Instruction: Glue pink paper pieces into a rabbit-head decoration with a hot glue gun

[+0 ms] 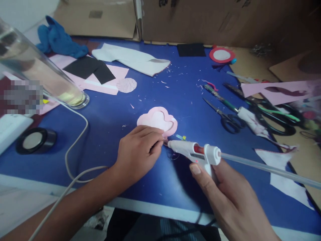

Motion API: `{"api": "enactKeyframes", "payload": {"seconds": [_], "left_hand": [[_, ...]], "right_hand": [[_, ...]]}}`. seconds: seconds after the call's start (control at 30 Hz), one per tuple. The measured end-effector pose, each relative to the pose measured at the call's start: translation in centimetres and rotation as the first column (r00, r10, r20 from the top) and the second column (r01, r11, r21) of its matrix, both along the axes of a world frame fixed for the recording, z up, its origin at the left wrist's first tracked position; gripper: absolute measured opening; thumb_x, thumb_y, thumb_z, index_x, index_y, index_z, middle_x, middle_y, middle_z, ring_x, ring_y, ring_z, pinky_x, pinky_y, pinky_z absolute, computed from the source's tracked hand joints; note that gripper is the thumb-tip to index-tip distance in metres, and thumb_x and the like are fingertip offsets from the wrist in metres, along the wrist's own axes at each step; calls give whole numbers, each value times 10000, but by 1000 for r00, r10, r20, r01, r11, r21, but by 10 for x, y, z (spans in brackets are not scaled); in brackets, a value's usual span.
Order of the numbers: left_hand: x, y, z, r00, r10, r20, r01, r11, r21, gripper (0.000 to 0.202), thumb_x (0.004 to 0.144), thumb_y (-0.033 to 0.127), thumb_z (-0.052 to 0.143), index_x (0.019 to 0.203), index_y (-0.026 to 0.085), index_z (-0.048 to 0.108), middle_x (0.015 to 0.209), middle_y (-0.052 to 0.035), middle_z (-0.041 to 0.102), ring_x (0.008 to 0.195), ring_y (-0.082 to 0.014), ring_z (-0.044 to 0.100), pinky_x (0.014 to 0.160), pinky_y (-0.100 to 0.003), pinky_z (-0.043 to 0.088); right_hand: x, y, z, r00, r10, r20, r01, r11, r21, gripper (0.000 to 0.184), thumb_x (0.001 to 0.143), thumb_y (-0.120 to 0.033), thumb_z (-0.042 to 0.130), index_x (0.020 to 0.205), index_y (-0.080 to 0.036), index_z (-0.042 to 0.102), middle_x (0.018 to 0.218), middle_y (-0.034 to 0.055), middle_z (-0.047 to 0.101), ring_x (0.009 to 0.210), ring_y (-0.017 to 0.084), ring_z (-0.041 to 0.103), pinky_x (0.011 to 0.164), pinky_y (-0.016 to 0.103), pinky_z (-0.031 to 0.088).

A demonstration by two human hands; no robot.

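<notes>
— What are the hands doing?

— The left hand [139,152] is curled, knuckles up, fingertips pinched on the near edge of the pink cloud-shaped piece [157,119]. The right hand [225,192] is wrapped around the grip of a white glue gun [194,152], thumb up along its side.

— And where is the piece relative to them?

— It lies flat on the blue counter [112,113], just beyond the left hand's fingers and to the upper left of the right hand. The gun's nozzle points left and sits right at the piece's near edge, beside the left fingertips (whether it touches, I cannot tell).

— What lies further out?

— A clear glue stick [271,169] juts from the gun's back toward the right. Scissors [227,117] lie to the right; a black tape roll [36,140] and a tall glass [42,75] to the left; a white cord [75,147] loops past the left forearm.
</notes>
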State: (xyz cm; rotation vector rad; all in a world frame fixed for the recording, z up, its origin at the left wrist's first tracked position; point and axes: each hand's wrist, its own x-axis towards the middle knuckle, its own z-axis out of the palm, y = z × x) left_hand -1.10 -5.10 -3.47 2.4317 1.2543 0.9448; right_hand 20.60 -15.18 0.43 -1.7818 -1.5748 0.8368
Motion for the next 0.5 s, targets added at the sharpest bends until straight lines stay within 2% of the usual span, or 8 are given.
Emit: {"api": "enactKeyframes", "payload": {"seconds": [0.17, 0.27, 0.4, 0.5], "left_hand": [[0, 0, 0, 1000, -8, -2, 8, 1000, 2, 193, 993, 93, 676, 949, 242, 791, 1111, -17, 889, 1042, -237, 827, 946, -398, 680], [-1, 0, 1, 1000, -7, -7, 7, 1000, -2, 220, 984, 73, 666, 942, 250, 790, 1110, -15, 888, 1046, -233, 827, 948, -393, 679], [-1, 0, 2, 1000, -8, -6, 8, 1000, 5, 220, 981, 75, 666, 922, 252, 781, 1109, -13, 889, 1040, -232, 829, 932, -386, 680], [-1, 1, 1, 1000, -6, -5, 6, 1000, 13, 206, 986, 84, 671, 913, 246, 776, 1101, -13, 890, 1033, -233, 831, 912, -381, 681]], "right_hand": [[2, -2, 1, 1000, -10, 1, 10, 1000, -4, 354, 1090, -597, 628, 1039, -267, 746, 719, -9, 595, 594, 187, 516, 485, 296, 417], [2, -1, 2, 1000, -17, 1, 17, 1000, -7, 392, 1090, -606, 624, 935, -256, 711, 702, -5, 598, 588, 183, 509, 489, 293, 421], [1, 0, 3, 999, -41, 3, 41, 999, 5, 483, 1081, -621, 633, 765, -258, 594, 639, -16, 547, 556, 164, 463, 498, 287, 425], [2, 0, 3, 999, -48, 16, 48, 999, 1, 461, 1078, -634, 633, 816, -255, 638, 630, -23, 525, 546, 160, 431, 474, 284, 383]]}}
